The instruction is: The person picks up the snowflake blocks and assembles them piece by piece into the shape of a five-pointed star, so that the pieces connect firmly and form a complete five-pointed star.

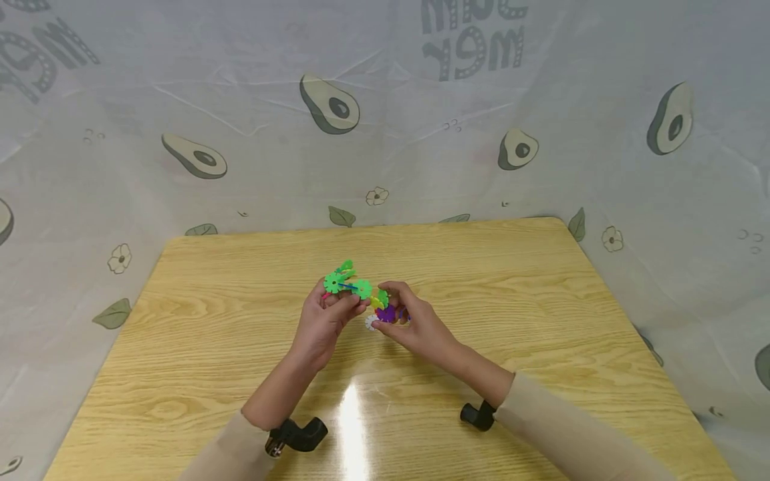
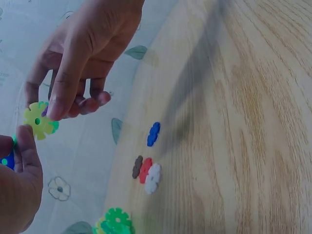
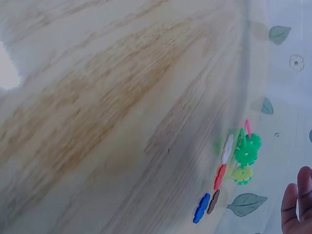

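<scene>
My left hand pinches a joined piece of notched plastic discs: green discs with a blue disc edge-on between them. To its right, my right hand holds a purple disc joined with yellow and green ones. In the left wrist view, the right thumb and index finger pinch the yellow disc. A left fingertip meets that disc's lower edge. Part of the left hand is cut off there. Only a few right fingers show in the right wrist view.
Loose white, red, brown and blue discs lie in a row on the wooden table. A green and yellow disc cluster is near the far edge. A patterned cloth hangs behind.
</scene>
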`<state>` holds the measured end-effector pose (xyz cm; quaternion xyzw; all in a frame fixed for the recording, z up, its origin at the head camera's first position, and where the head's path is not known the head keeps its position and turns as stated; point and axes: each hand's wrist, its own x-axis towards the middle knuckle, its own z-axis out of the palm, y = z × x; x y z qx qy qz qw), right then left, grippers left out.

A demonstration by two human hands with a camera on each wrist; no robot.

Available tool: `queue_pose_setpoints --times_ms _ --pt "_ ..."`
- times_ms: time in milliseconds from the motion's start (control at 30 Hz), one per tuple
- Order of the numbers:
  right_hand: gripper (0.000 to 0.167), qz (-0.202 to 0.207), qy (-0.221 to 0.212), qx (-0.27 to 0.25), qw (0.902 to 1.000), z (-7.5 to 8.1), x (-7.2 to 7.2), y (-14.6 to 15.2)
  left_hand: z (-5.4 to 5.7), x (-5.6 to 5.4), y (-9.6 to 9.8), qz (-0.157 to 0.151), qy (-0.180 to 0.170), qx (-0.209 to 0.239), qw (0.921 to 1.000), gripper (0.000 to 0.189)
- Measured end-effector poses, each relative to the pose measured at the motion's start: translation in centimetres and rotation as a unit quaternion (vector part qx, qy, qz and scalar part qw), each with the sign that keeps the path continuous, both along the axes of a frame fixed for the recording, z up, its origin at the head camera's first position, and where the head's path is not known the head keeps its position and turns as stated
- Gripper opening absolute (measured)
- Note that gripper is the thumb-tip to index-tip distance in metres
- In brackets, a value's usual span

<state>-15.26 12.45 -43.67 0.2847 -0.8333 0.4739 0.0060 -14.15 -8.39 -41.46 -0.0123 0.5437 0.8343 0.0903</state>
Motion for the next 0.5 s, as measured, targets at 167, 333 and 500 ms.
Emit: queue_pose_setpoints --times_ms 167,333,500 --pt "0.060 -0.010 0.013 0.004 0.9999 0.0 0.1 -0.2 0.1 0.0 0.3 0.015 -0.005 0.000 0.9999 0.045" --pt "0.060 -0.025 0.017 0.013 0.9995 0.1 0.3 -0.4 0.0 -0.1 0.6 0.025 0.003 -0.015 0.9996 0.046" --pt "0.060 -0.045 0.024 0.009 0.9986 0.4 0.7 -1.0 -0.1 -0.2 0.8 0.041 0.007 -0.022 0.9989 0.039"
